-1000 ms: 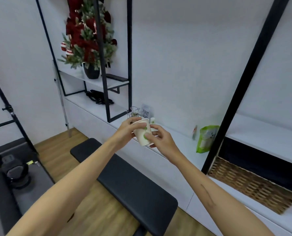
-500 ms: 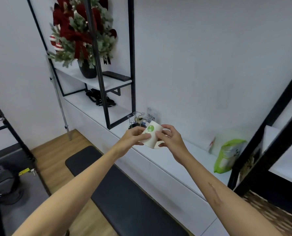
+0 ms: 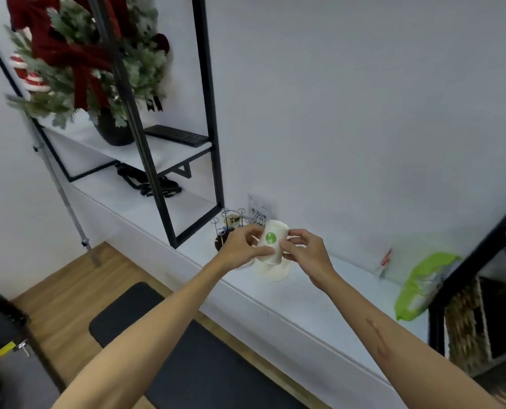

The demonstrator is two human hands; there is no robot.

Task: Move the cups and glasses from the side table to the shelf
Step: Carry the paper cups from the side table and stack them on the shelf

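A white wall backs one long white shelf above a wood floor, with one black frame standing on it. On the shelf sit one potted tree, one green bag and one wire rack. Two paper cups appear stacked: the upper cup, upside down with a green dot, is pinched between the curled fingers of the left hand and right hand, over a lower cup just above the shelf.

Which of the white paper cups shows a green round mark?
The upper paper cup, held by both hands; the cup below it on the white ledge shows plain white.
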